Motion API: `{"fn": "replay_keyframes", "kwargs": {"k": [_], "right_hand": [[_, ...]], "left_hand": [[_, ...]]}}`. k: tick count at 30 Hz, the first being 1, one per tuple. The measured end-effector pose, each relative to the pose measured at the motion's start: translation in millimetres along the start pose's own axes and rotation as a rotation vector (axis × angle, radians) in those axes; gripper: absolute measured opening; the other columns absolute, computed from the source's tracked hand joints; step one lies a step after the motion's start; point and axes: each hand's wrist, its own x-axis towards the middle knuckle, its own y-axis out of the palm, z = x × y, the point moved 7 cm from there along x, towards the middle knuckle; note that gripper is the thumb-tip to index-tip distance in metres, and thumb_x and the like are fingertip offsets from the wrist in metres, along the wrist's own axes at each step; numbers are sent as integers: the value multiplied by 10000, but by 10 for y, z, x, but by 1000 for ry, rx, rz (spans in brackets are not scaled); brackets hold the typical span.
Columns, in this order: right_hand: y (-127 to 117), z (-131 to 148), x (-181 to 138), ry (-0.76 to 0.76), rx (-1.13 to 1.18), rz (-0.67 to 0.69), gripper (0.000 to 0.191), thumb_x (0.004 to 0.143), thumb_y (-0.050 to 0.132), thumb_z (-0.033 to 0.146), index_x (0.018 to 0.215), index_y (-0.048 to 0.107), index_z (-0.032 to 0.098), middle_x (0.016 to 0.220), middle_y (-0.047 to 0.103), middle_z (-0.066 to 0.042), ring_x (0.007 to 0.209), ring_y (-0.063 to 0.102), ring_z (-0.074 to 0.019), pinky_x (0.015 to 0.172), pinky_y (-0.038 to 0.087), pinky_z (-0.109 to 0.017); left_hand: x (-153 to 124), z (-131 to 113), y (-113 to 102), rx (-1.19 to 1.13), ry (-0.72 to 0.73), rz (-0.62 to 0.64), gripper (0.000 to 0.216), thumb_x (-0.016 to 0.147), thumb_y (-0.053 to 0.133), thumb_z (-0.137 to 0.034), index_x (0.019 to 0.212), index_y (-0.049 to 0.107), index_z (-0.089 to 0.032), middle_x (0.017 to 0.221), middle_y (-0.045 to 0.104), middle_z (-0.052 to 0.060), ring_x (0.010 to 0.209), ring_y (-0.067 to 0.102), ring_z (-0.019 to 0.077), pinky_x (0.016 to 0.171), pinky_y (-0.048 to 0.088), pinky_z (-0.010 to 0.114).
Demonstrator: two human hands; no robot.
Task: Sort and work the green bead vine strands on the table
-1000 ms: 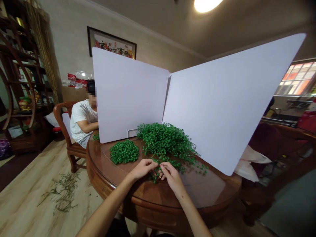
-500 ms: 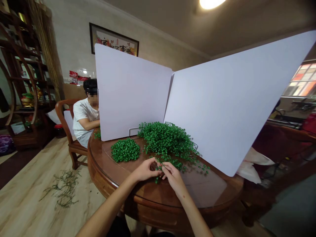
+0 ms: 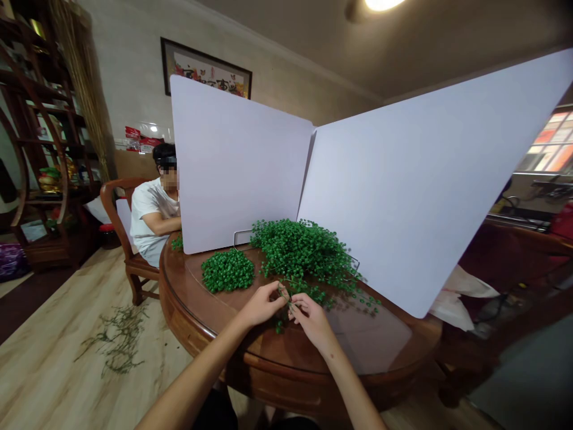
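Observation:
My left hand (image 3: pixel 264 303) is closed in a pinch on a thin sprig (image 3: pixel 286 292) with small round green heads. My right hand (image 3: pixel 310 316) pinches the same sprig lower down, close beside the left fingertips. A little green bunch (image 3: pixel 279 326) shows below the fingers; whether it hangs from the sprig or lies on the table I cannot tell. Just beyond the hands spreads a large heap of green sprigs (image 3: pixel 299 248), with loose stems trailing to the right. To its left is a smaller pile of loose round green heads (image 3: pixel 228 270).
Two white panels (image 3: pixel 242 167) stand upright at the back of the round wooden table (image 3: pixel 358 346), on wire stands (image 3: pixel 242 232). A person in a white shirt (image 3: pixel 150 206) sits on a wooden chair at left. Bare stems (image 3: pixel 116 340) lie on the floor.
Both hands have shifted slightly and the fingertips have opened a little around the sprig. The small green bunch under them has moved slightly left.

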Motion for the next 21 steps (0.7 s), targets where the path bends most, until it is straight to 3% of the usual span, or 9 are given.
{"fn": "replay_keyframes", "kwargs": {"k": [7, 15, 21], "right_hand": [[5, 4, 1, -1, -34, -21, 402, 780, 613, 581, 846, 626, 184, 707, 604, -16, 597, 557, -145, 549, 481, -258], [-29, 187, -18, -96, -263, -59, 200, 804, 586, 394, 744, 597, 203, 623, 527, 29, 583, 484, -130, 546, 378, -214], [-28, 243, -25, -119, -270, -56, 222, 849, 526, 401, 770, 615, 214, 636, 560, 20, 595, 514, -144, 552, 394, -218]], "left_hand": [[9, -4, -29, 64, 56, -5, 212, 850, 589, -356, 873, 618, -147, 853, 623, 38, 806, 551, 173, 758, 430, 264], [34, 39, 24, -98, -1, 38, 267, 828, 634, -401, 835, 625, -134, 817, 627, 43, 774, 550, 165, 751, 422, 263], [7, 7, 61, -67, 0, 46, 313, 831, 620, -447, 805, 615, -135, 819, 621, 41, 809, 550, 173, 795, 419, 272]]}}
